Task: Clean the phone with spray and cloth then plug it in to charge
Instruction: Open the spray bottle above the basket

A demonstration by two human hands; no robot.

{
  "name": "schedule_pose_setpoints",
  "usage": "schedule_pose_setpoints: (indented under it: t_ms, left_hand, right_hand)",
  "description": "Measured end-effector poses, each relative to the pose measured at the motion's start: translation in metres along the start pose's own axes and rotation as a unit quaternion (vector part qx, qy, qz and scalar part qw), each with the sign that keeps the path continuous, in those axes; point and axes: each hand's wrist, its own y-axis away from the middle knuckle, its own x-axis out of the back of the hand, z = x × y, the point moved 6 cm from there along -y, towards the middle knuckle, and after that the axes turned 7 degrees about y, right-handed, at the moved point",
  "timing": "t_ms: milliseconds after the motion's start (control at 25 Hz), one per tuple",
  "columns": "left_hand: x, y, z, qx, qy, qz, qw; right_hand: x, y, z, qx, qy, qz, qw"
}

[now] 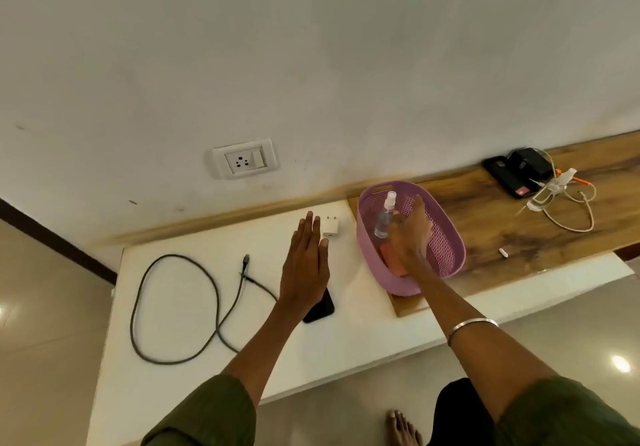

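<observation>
We hold our left hand (304,265) flat with fingers spread wide over the black phone (320,308), which lies on the white surface (180,307). At three o'clock from it, our right hand (410,234) reaches into the purple basket (446,251) beside the spray bottle (385,217) and orange cloth (393,260); we cannot tell whether it grips anything. The grey cable (173,307) coils at nine o'clock of the phone, the white charger (330,227) at twelve.

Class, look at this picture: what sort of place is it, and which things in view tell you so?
Probably a room in a home, at a counter along a wall. Clues: a wall socket with a switch, a purple basket holding a spray bottle, and a charger adapter beside a loose cable.
</observation>
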Motion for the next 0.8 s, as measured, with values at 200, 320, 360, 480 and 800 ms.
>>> schedule_pose_setpoints:
  t_ms: [200, 320, 360, 480, 800]
  left_hand:
    - [-0.027, -0.012, 0.003, 0.037, 0.051, -0.041, 0.997]
    - [-0.032, -0.026, 0.009, 0.038, 0.091, -0.031, 0.995]
    - [-0.031, -0.031, 0.015, 0.029, 0.104, -0.014, 0.994]
    - [-0.021, -0.048, 0.036, 0.010, 0.153, 0.027, 0.988]
    - [0.033, -0.074, 0.122, -0.064, 0.236, 0.046, 0.969]
  right_hand:
    - [-0.032, -0.015, 0.011, -0.022, 0.085, -0.135, 0.987]
    - [-0.033, -0.017, 0.011, 0.004, 0.058, -0.125, 0.990]
    - [-0.032, -0.016, 0.012, 0.014, 0.048, -0.125, 0.991]
    - [-0.016, -0.015, 0.002, 0.042, 0.020, -0.117, 0.992]
    - [0.036, 0.026, -0.095, 0.209, -0.019, -0.154, 0.966]
